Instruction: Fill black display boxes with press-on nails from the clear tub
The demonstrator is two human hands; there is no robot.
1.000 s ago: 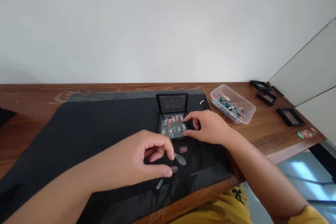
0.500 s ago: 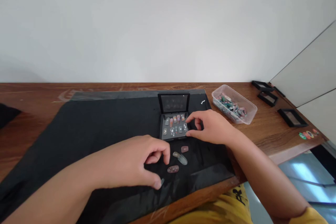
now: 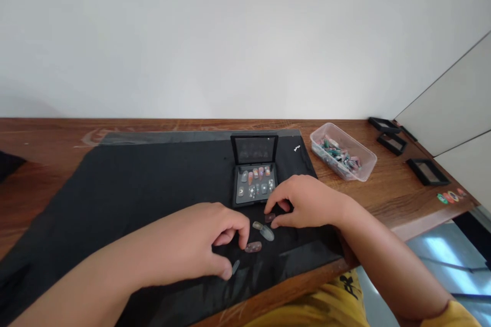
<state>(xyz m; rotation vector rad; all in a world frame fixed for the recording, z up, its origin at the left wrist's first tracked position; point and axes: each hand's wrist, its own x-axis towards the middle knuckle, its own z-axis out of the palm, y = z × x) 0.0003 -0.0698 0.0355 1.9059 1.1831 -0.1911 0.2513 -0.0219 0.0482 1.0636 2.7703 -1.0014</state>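
In the head view, your left hand (image 3: 199, 242) curls over the black mat (image 3: 134, 189), thumb and forefinger pressed on a pale grey press-on nail (image 3: 235, 266) at the hand's 4 o'clock. Your right hand (image 3: 303, 202) is bent, fingertips pinching a mauve nail (image 3: 269, 217) just below the open black nail case (image 3: 253, 184). Between your hands lie a grey-green nail (image 3: 267, 233), a small clear nail (image 3: 257, 225) touching it at 10 o'clock, and a pink speckled nail (image 3: 253, 247). The case holds two rows of decorated nails, lid upright. At 2 o'clock on the wooden table (image 3: 383, 189) sits a clear plastic tub (image 3: 343, 152) of loose nails; farther right, empty black frames (image 3: 427, 171). No writing is legible anywhere.
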